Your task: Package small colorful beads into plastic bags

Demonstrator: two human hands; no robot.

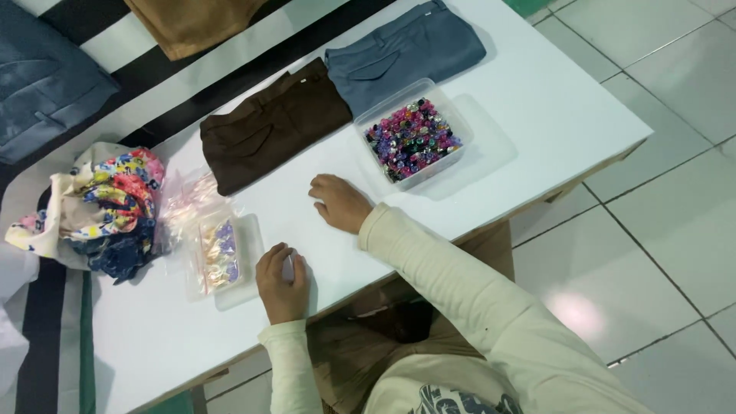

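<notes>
Cream sleeves lead up from the bottom edge to both hands on the white bench (537, 100). Left hand (282, 282): fingers curled loosely inward over the bench edge, just beside a clear lid or shallow tray (244, 264); whether it pinches anything small, cannot tell. Right hand (340, 202): palm down, fingers lightly bent and close together, resting on bare bench, holding nothing. Clear container of mixed beads (412, 139) (pink, purple, green, silver) sits open and nearly full, beyond the right hand, apart from it. Small clear bags (216, 254) with a few pale and purple pieces lie at the left hand; more crumpled bags (188, 195) behind them. Judgement: only a little looks portioned out; most beads remain in the container. Folded brown trousers (270, 126), blue-grey trousers (402, 50), floral cloth (107, 203) untouched.
</notes>
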